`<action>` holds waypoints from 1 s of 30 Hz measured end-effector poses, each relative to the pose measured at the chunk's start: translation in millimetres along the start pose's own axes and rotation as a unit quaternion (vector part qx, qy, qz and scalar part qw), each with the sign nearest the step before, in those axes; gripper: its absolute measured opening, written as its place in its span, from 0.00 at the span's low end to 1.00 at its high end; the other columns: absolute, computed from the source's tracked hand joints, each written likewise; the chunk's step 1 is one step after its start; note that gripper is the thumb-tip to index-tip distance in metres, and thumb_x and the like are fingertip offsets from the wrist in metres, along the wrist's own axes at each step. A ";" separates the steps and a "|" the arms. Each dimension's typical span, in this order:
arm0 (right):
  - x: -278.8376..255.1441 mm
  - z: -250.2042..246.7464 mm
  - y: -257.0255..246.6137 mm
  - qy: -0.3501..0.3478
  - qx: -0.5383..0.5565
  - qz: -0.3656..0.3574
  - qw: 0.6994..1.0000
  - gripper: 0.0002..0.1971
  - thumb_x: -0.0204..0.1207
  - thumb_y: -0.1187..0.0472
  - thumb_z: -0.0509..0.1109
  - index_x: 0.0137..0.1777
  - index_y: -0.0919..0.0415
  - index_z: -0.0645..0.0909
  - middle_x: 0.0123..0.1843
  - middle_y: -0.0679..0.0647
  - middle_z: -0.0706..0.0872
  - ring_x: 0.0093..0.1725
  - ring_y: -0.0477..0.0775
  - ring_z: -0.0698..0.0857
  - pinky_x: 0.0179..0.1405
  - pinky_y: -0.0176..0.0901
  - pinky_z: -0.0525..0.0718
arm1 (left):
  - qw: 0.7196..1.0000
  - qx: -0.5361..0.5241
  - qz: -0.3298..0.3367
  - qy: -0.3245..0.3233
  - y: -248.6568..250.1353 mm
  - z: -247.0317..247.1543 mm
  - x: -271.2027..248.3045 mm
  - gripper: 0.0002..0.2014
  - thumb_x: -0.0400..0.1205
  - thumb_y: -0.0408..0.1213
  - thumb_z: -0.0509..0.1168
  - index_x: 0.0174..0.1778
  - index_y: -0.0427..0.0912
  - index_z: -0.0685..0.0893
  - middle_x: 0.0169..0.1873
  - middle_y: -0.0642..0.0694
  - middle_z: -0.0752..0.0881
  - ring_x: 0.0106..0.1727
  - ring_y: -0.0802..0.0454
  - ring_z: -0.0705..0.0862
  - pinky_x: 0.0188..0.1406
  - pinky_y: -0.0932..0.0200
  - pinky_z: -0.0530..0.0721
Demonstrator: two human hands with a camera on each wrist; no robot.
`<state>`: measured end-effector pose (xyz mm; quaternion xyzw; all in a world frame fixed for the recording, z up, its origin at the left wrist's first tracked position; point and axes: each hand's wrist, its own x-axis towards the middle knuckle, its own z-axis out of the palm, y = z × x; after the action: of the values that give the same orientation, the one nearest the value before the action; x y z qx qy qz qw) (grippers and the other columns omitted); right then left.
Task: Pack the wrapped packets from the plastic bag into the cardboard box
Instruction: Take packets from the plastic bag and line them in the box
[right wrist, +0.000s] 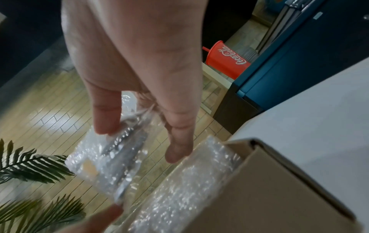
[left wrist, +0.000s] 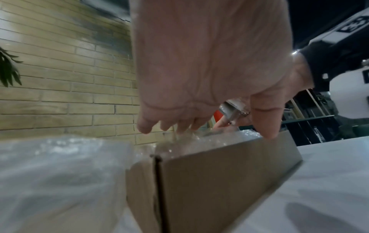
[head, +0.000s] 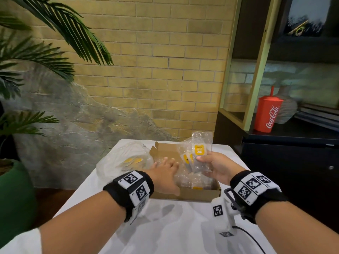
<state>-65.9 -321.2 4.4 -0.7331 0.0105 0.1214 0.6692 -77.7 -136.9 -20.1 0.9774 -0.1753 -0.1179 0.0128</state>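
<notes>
An open cardboard box (head: pixel 192 196) sits mid-table with bubble-wrapped packets (head: pixel 194 182) lying inside. My right hand (head: pixel 212 166) holds a small fan of clear wrapped packets (head: pixel 199 153) with yellow labels above the box's right half, thumb on top. In the right wrist view the held packets (right wrist: pixel 111 157) are pinched between thumb and fingers over the box (right wrist: pixel 269 197). My left hand (head: pixel 165 168) reaches into the box with straight, spread fingers resting on the wrapped packets; the left wrist view shows its fingers (left wrist: pixel 175 124) down over the box (left wrist: pixel 219 173). The plastic bag (head: pixel 124 162) lies left of the box, yellow packets showing through.
The white table (head: pixel 165 226) ends close behind the box at a brick wall. A potted palm (head: pixel 27 79) stands at the left. A dark cabinet at the right carries a red Coca-Cola cup (head: pixel 267 114). A cable and white mount (head: pixel 225 217) hang below my right wrist.
</notes>
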 end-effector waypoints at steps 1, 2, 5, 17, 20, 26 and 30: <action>-1.0 1.2 -0.2 -0.001 -0.001 0.004 1.000 0.14 0.77 0.65 0.68 0.62 0.61 0.79 0.57 0.56 0.84 0.59 0.54 0.80 0.53 0.47 0.76 | 1.000 0.001 -0.002 -0.008 0.7 2.2 -0.3 0.46 0.78 0.54 0.62 0.83 0.44 0.39 0.83 0.46 0.38 0.83 0.47 0.36 0.80 0.41 0.39; -1.8 1.0 -0.3 0.000 -0.002 0.007 1.000 0.13 0.77 0.64 0.67 0.62 0.61 0.79 0.55 0.56 0.84 0.57 0.54 0.80 0.52 0.47 0.76 | 1.000 0.001 -0.002 -0.008 0.9 3.9 -1.8 0.46 0.79 0.56 0.61 0.83 0.44 0.40 0.83 0.46 0.39 0.83 0.47 0.37 0.80 0.41 0.40; -6.7 -4.7 0.4 0.000 0.008 0.017 1.000 0.10 0.79 0.65 0.66 0.59 0.61 0.79 0.49 0.55 0.85 0.49 0.53 0.82 0.47 0.46 0.78 | 1.000 -0.012 0.014 0.000 -1.0 5.5 -10.2 0.43 0.80 0.56 0.59 0.83 0.44 0.42 0.84 0.48 0.43 0.84 0.50 0.41 0.82 0.41 0.44; -32.0 -29.7 -0.6 -0.031 0.014 0.044 0.998 0.07 0.78 0.66 0.65 0.55 0.63 0.79 0.49 0.60 0.85 0.45 0.56 0.84 0.44 0.48 0.83 | 0.984 -0.099 0.056 0.140 -15.0 -6.9 -28.8 0.11 0.79 0.34 0.59 0.51 0.44 0.86 0.43 0.55 0.82 0.46 0.55 0.79 0.44 0.66 0.72; -31.7 -24.1 8.8 -0.079 -0.043 0.097 0.991 0.06 0.77 0.66 0.67 0.53 0.63 0.80 0.47 0.59 0.85 0.42 0.55 0.85 0.35 0.43 0.85 | 0.990 -0.082 0.052 0.100 -9.3 0.0 -29.6 0.14 0.78 0.33 0.58 0.53 0.44 0.87 0.49 0.51 0.87 0.47 0.54 0.80 0.44 0.64 0.75; -24.5 -14.9 10.6 -0.094 -0.142 0.063 0.983 0.09 0.77 0.65 0.68 0.56 0.59 0.81 0.48 0.54 0.87 0.47 0.52 0.85 0.45 0.41 0.81 | 0.996 -0.070 0.034 0.037 -12.5 1.7 -20.7 0.15 0.78 0.36 0.60 0.59 0.45 0.84 0.50 0.49 0.84 0.53 0.48 0.82 0.46 0.61 0.77; -23.4 -7.7 8.0 -0.159 -0.192 0.087 0.965 0.08 0.77 0.67 0.67 0.55 0.60 0.81 0.45 0.52 0.87 0.43 0.50 0.85 0.44 0.39 0.81 | 0.999 -0.037 0.020 -0.005 -9.6 5.2 -13.9 0.07 0.75 0.40 0.62 0.33 0.43 0.79 0.31 0.50 0.78 0.36 0.48 0.77 0.35 0.57 0.76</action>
<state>-88.7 -333.1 1.6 -0.8150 -0.0563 0.2938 0.4962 -88.3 -123.0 -22.7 0.9720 -0.1902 -0.1284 0.0501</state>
